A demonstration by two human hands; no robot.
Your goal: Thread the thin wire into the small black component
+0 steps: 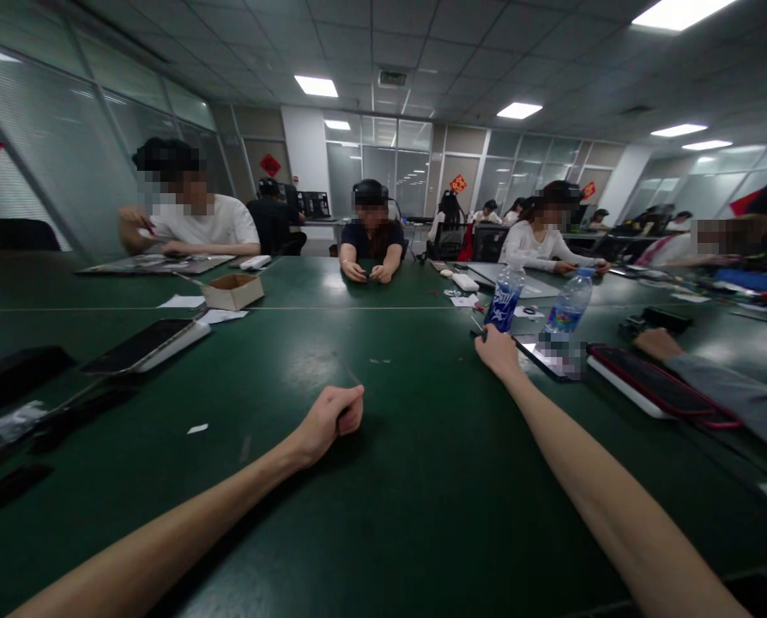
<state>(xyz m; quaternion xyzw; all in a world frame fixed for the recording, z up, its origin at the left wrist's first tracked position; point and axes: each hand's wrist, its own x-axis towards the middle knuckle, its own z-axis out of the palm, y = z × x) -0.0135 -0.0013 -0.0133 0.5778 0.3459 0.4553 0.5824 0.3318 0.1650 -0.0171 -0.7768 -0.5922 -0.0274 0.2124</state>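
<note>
Left hand (328, 422) closed, hold unclear; right hand (498, 353) curled, just beside smartphone (546, 355), water bottle (570, 302) beyond.

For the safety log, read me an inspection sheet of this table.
Surface: dark green table, scuffed, a pale seam across it.
Job's things: two plastic water bottles and a phone, its screen blurred, by the right hand.
Clutter: open cardboard box, paper scraps.
Hands: left hand closed, any contents hidden; right hand curled, contents unclear.
Cables: nothing seen.
Surroundings: seated co-workers around the table, glass partitions behind.
</note>
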